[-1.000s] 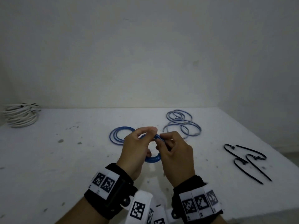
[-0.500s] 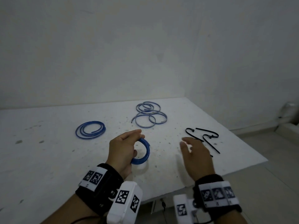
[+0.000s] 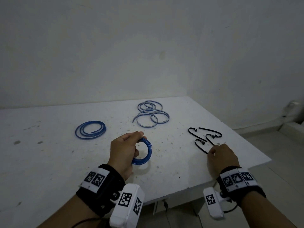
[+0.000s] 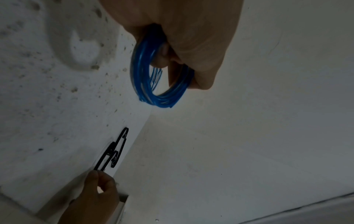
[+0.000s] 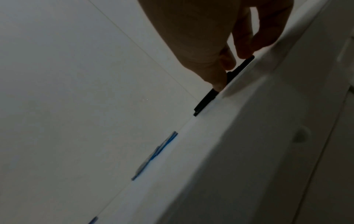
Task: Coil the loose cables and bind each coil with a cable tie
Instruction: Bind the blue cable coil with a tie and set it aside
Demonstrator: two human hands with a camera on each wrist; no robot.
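Holding a small blue coil (image 3: 144, 152) upright just above the table (image 3: 49, 162), left hand (image 3: 122, 152) has fingers and thumb curled round its near-left arc; turns bunched tight in the left wrist view. Right hand (image 3: 222, 155), near right, pinches the near end of a black tie (image 3: 201, 148) with thumb and fingertips (image 5: 218, 84); tie looks to lie flat on the table, not lifted. Two more ties (image 3: 212, 134) just beyond, touching or overlapping, can't tell which. Farther left, a loose blue cable (image 3: 90, 130) lies in flat open loops, unbound. Far centre, grey-blue cables (image 3: 152, 115) in overlapping loops, also unbound.

Judgement: coil is light and springy, likely to unwind if the grip eases, so keep it clamped across all turns at one spot and leave the far-right arc free for the tie. Tie is thin, light, stiff-ish and slick; take it near the tail end, feed the tail through the coil centre, then into its head.
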